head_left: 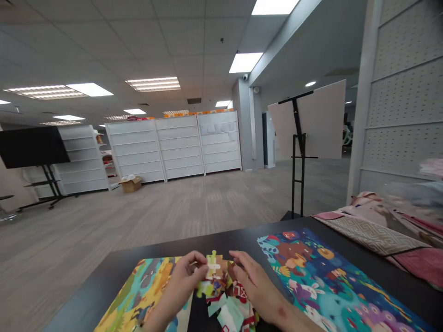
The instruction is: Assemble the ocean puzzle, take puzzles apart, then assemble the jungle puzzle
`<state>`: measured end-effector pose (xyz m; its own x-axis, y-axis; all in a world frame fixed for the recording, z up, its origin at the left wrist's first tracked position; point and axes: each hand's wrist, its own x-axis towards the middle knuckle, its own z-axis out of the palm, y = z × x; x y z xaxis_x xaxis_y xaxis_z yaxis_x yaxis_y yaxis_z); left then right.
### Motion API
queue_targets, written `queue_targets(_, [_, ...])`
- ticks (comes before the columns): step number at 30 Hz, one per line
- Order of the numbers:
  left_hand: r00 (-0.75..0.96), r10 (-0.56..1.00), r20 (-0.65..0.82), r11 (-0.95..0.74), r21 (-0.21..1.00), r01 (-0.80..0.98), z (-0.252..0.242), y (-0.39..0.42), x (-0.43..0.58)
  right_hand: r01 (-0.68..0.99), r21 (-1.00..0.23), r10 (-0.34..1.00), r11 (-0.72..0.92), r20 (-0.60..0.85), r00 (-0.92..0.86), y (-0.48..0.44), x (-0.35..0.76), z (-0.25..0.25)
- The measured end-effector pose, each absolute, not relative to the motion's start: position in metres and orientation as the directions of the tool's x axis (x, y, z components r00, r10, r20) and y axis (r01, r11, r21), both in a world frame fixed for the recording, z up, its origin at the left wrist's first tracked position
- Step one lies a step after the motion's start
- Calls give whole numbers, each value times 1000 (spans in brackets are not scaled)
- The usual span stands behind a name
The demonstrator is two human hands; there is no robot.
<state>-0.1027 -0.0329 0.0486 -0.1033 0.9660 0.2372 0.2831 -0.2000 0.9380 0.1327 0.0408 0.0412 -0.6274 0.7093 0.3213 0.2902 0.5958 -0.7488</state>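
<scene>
Jigsaw puzzle pieces [231,313] lie in a loose pile on the dark table, between my two hands. My left hand [183,281] pinches a yellow-green and brown puzzle piece [213,263] by its left side, thumb and forefinger closed. On the other side of the pile, my right hand [254,283] has its fingers curved and apart, with the tips beside the brown and red pieces. Left of the pile, partly under my left forearm, is a yellow puzzle picture [145,281]. A blue puzzle picture [328,276] with cartoon animals lies to the right.
The dark table [100,286] ends at a far edge just beyond my hands. Pink patterned fabric [377,226] is heaped at the table's right. Beyond stand a board on a black stand [298,175], white shelves [182,147], a cardboard box [131,185] and a screen [34,146].
</scene>
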Motion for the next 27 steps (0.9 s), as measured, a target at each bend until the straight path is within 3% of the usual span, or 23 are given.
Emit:
queue_targets(4, [-33, 950, 310, -256, 836, 484, 41, -34, -76, 330, -750, 697, 573, 235, -677, 38, 136, 42])
queue_targets(8, [-73, 934, 349, -195, 672, 714, 33, -37, -87, 383, -708, 660, 594, 156, -735, 33, 138, 54])
queue_targets(11, [-10, 965, 262, -141, 548, 825, 24, -36, -101, 436, -639, 646, 634, 128, -752, 30, 139, 63])
queue_targets(14, [71, 990, 125, -119, 442, 889, 22, -37, -107, 416, -536, 546, 734, 103, -831, 29, 141, 66])
queue_targets(19, [220, 975, 13, -201, 457, 866, 34, -42, -112, 290, -443, 341, 849, 39, -939, 28, 142, 67])
queue_targets(27, [159, 983, -90, -111, 398, 911, 44, -51, -94, 408, -436, 492, 802, 94, -866, 36, 145, 64])
